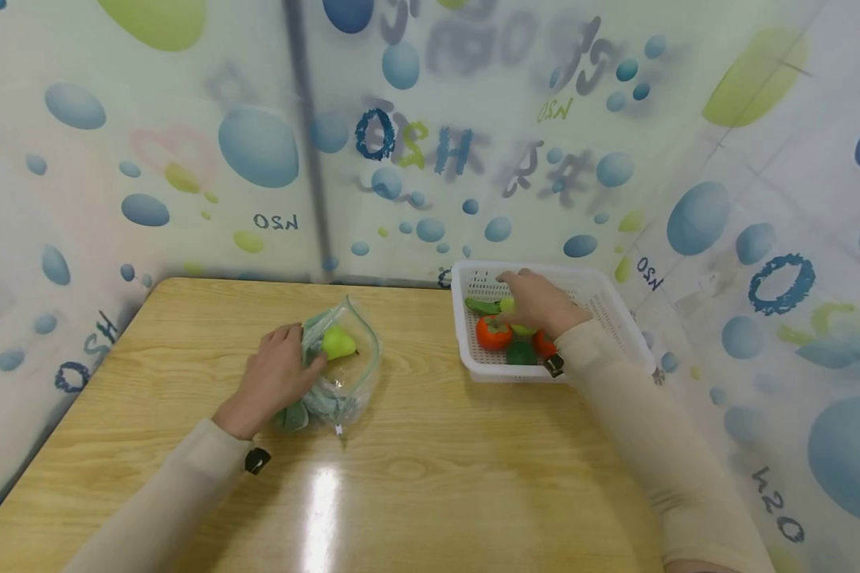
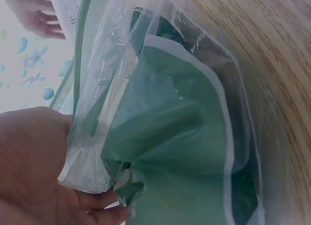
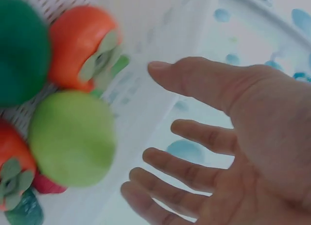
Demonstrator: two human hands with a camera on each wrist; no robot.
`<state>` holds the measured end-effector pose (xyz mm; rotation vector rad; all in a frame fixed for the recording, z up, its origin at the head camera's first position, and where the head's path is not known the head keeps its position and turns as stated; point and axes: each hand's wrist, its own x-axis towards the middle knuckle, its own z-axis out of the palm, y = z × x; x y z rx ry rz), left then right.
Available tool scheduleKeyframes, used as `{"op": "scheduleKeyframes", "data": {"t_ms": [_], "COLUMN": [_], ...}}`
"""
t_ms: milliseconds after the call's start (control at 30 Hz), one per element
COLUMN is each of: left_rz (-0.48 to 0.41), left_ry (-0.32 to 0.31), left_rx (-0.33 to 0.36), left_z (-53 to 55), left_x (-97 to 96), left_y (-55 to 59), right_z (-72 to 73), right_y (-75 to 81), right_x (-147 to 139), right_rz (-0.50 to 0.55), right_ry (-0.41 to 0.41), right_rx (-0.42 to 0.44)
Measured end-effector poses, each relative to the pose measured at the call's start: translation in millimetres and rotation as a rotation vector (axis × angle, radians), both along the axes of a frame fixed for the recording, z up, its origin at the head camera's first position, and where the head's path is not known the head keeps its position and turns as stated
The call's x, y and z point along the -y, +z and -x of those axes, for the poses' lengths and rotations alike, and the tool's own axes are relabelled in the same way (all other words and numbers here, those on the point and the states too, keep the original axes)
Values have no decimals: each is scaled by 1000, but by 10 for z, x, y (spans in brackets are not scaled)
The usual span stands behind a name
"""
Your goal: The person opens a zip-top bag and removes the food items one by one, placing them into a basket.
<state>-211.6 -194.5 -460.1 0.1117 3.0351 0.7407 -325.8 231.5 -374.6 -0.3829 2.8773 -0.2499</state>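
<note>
My left hand (image 1: 275, 374) grips the left edge of a clear zip bag (image 1: 367, 362) with green panels. The bag's mouth gapes, and a yellow-green pear (image 1: 339, 343) shows inside. In the left wrist view, the bag's green panel (image 2: 170, 118) fills the middle, with fingers passing behind the plastic. Over the white basket (image 1: 516, 376), my right hand (image 1: 541, 304) is spread and holds nothing. Near its fingers, the right wrist view shows a light green round fruit (image 3: 72, 137), an orange persimmon (image 3: 77, 45) and a dark green rounded item (image 3: 22, 50).
Also in the basket lie a cucumber (image 1: 480, 305) and a red-orange persimmon (image 1: 494, 334). Basket and bag stand on a wooden table (image 1: 416, 477), the basket by its far right edge. A patterned wall (image 1: 416, 199) rises close behind.
</note>
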Motion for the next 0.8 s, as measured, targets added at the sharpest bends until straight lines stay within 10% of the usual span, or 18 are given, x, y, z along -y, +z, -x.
{"op": "scheduleKeyframes", "data": {"t_ms": [500, 800], "left_rz": [7, 13], "left_ry": [-8, -15], "left_rx": [49, 49], "left_z": [50, 32], "left_x": [-42, -44], "left_y": [-52, -47], "right_z": [-513, -722], "right_y": [14, -107], "right_x": [743, 1150], "right_rz": [105, 184], "right_ry": [290, 389], "right_rx": [-247, -244]}}
